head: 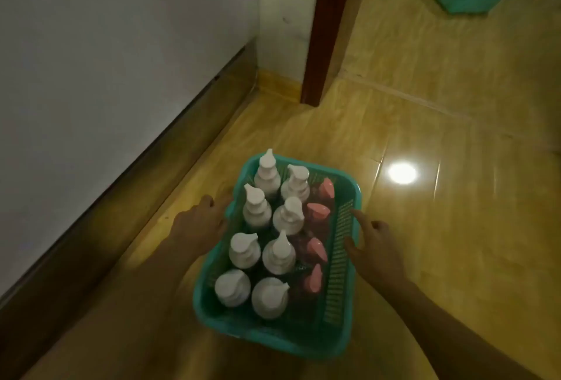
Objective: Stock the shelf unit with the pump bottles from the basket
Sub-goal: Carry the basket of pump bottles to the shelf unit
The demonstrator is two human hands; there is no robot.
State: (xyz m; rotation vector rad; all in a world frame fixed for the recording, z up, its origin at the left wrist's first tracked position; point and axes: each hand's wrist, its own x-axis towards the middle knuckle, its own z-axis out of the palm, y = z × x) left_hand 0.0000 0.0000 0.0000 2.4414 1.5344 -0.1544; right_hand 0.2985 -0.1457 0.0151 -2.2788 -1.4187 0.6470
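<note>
Two bare forearms, left hand (198, 221) and right hand (375, 247), no sleeves, rings or watch visible.

A teal plastic basket (274, 337) with slotted walls sits low in the centre of the frame. Inside it stand eight white pump bottles (278, 253) in two rows along the left and middle, and four darker bottles with pink pump heads (317, 249) in a row along its right wall, all upright.
</note>
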